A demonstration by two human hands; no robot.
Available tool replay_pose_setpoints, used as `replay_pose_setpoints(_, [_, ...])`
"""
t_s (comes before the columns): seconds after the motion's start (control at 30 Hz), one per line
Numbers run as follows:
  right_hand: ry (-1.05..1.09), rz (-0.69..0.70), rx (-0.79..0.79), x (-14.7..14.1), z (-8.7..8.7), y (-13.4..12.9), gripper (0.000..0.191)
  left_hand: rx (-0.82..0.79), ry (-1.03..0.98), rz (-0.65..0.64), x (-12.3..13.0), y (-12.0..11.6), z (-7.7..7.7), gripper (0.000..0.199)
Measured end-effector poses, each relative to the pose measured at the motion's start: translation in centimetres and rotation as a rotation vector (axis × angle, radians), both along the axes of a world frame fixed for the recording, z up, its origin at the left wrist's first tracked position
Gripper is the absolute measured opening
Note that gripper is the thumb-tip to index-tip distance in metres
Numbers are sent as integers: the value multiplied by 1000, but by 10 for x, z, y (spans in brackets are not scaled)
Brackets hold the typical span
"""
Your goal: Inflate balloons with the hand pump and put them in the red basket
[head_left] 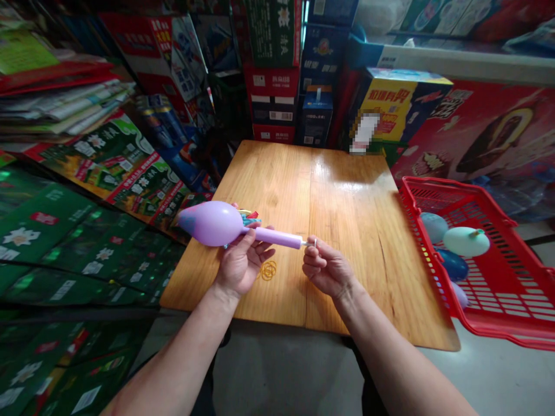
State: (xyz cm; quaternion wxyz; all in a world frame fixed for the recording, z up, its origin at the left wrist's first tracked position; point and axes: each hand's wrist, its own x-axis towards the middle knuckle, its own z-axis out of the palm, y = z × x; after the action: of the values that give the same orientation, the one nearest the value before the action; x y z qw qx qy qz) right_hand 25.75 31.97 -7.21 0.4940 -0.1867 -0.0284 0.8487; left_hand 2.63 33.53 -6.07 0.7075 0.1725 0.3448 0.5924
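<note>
A purple balloon (214, 222), partly inflated, sits on the nozzle end of a purple balloon pump (280, 237). My left hand (243, 260) pinches the balloon's neck where it meets the pump, with the thumb on top. At the pump's other end, my right hand (327, 266) grips the white pump handle with closed fingers. Both hands are above the wooden table. Below the pump, near my left hand, lie several yellow rubber bands (269, 270). Behind the balloon, a small pile of uninflated balloons (250, 218) is partly hidden.
A red plastic basket (515, 312) holding several inflated balloons stands at the table's right. The wooden table (347, 231) is in front of me. Green cartons (52, 231) line the left side. Boxes (273, 86) are stacked behind the table, and a freezer (489, 133) stands at back right.
</note>
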Motion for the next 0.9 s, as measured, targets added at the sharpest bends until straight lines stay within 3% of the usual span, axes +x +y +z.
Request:
replay_pose_setpoints(0.17, [-16, 9, -11, -10, -6, -3, 17, -64, -26, -2, 12, -5, -6, 23])
replay_pose_setpoints(0.43, [-34, -49, 30, 12, 9, 5, 10, 30, 1, 121, -6, 12, 3, 21])
replay_pose_setpoints(0.63, [-83, 28, 1, -10, 0, -2, 22, -45, 5, 30, 10, -1, -9, 26])
replay_pose_setpoints(0.9, [-115, 17, -25, -6, 1, 2, 12, -82, 7, 47, 9, 3, -7, 20])
